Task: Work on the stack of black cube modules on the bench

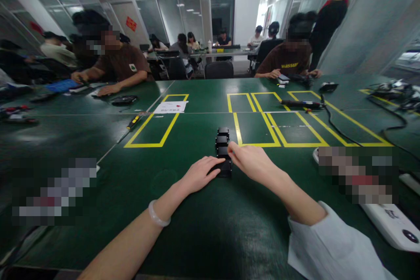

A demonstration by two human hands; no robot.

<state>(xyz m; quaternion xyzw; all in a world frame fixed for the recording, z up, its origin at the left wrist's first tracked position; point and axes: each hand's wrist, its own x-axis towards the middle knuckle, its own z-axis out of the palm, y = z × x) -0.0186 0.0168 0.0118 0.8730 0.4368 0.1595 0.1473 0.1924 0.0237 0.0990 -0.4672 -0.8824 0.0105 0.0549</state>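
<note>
Green table [203,245] carries a row of black blocks [222,141]; left hand [200,174] lies open steadying the nearest block [225,168], right hand [252,162] pinching the next, best nudged gently straight.

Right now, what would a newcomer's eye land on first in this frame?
Two bare hands meet at a short row of small black blocks in the middle of the green table: the left hand rests against the nearest block, the right hand pinches at the row. Beyond them, yellow taped rectangles mark the tabletop, and two people in brown shirts sit at the far edge.
</note>
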